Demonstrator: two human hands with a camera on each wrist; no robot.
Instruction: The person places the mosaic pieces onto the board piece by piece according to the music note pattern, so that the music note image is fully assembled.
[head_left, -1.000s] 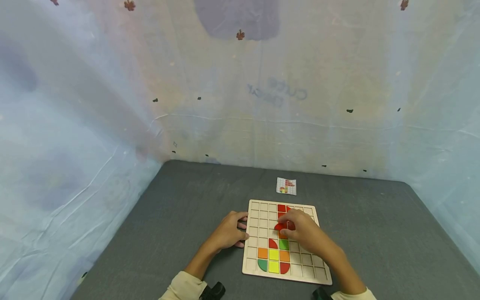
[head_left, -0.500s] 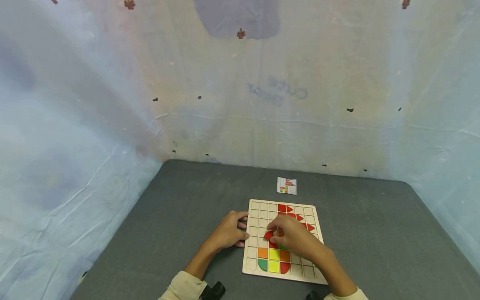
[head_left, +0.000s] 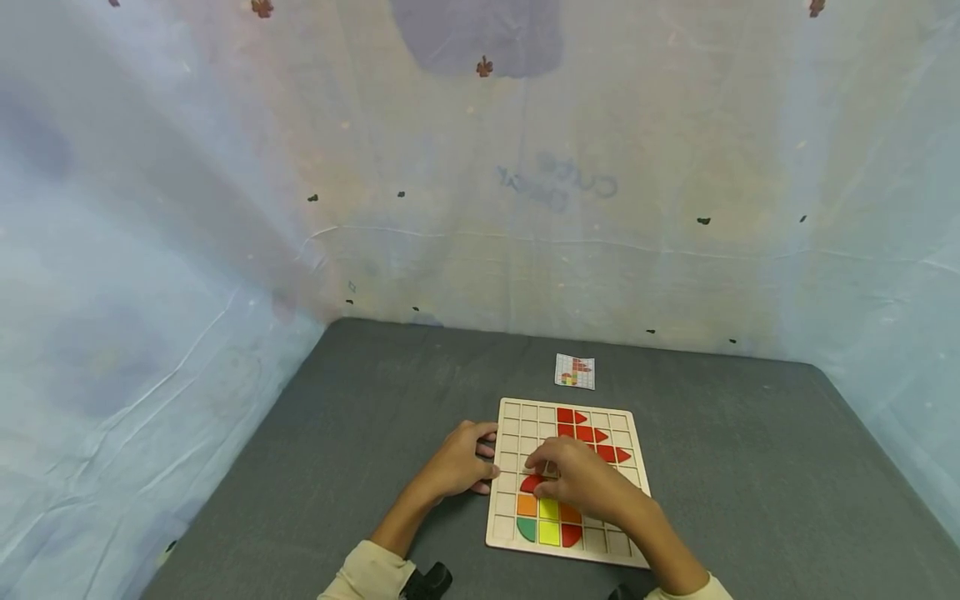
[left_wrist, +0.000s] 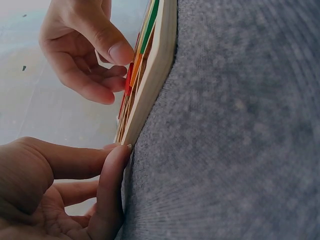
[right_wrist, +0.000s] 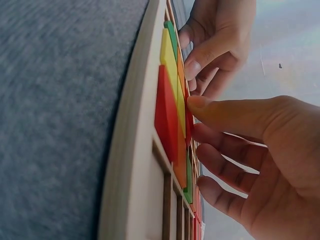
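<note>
A wooden grid board (head_left: pixel 504 527) lies on the dark table, with flat coloured tiles in several cells. My left hand (head_left: pixel 453 461) holds its left edge between thumb and fingers. Over the board's middle, my right hand (head_left: pixel 588 479) pinches a red quarter-circle tile (head_left: pixel 529 483) at the cell above an orange square tile (head_left: pixel 527 505). In the right wrist view, the thumb (right_wrist: pixel 215 112) and index fingertip lie against this tile. Yellow square tiles (head_left: pixel 549 533) and a green quarter-circle tile (head_left: pixel 527 528) sit lower down. My right hand hides part of the grid.
A small printed card (head_left: pixel 574 372) with a coloured grid pattern lies behind the board. Red squares and triangles (head_left: pixel 606 452) fill cells in the upper rows. Pale sheeting (head_left: pixel 600 275) hangs behind and beside the grey table (head_left: pixel 405 392).
My right hand has moved left and toward me with the red quarter-circle tile, down to the cell above the orange square. My left hand has stayed on the board's edge.
</note>
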